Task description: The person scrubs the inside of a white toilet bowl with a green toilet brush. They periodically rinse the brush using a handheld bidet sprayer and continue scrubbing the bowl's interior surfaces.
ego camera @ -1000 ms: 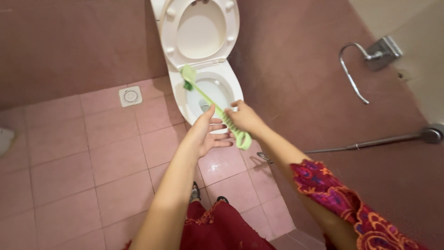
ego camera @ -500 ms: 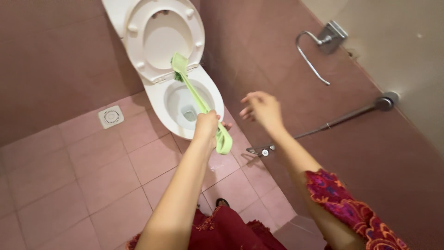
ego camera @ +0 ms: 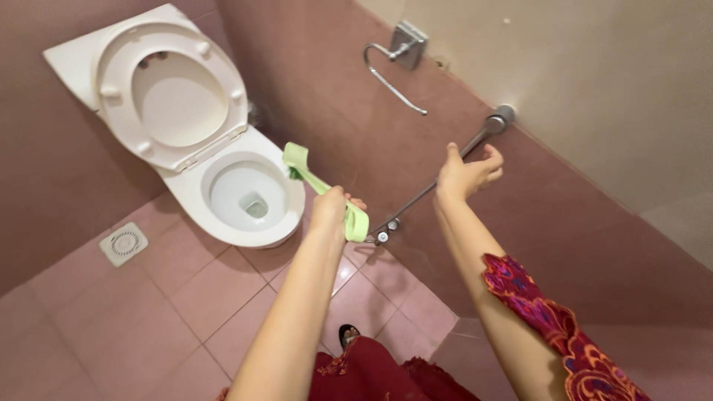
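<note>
Your left hand (ego camera: pixel 330 209) is wrapped tight around the handle of the green toilet brush (ego camera: pixel 321 187), whose bristled head sticks out beyond your knuckles, just over the near rim of the white toilet bowl (ego camera: pixel 223 223). The loop end of the handle pokes out below your fist. Your right hand (ego camera: pixel 464 174) is up at the wall, fingers loosely curled and holding nothing, right beside the metal spray hose (ego camera: pixel 427 194) and below its wall fitting (ego camera: pixel 503 116).

Even, soft indoor light with a warm pink cast; faint shadows under the toilet bowl (ego camera: pixel 245 197). Wide-angle lens bends the edges; slight softness overall, no glare.
</note>
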